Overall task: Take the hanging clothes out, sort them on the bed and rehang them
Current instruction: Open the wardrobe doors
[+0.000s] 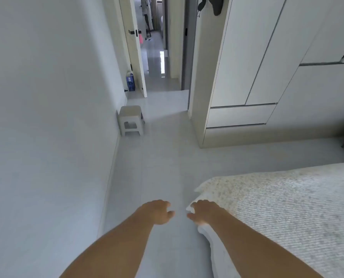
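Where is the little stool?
In the head view, the stool stands on the floor against the left wall, just before the open door, across from the wardrobe.

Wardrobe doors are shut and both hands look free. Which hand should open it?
Probably the right hand: the wardrobe stands on the right, beyond the bed. The left hand is on the wall side. Both hands hold nothing; neither is near the doors.
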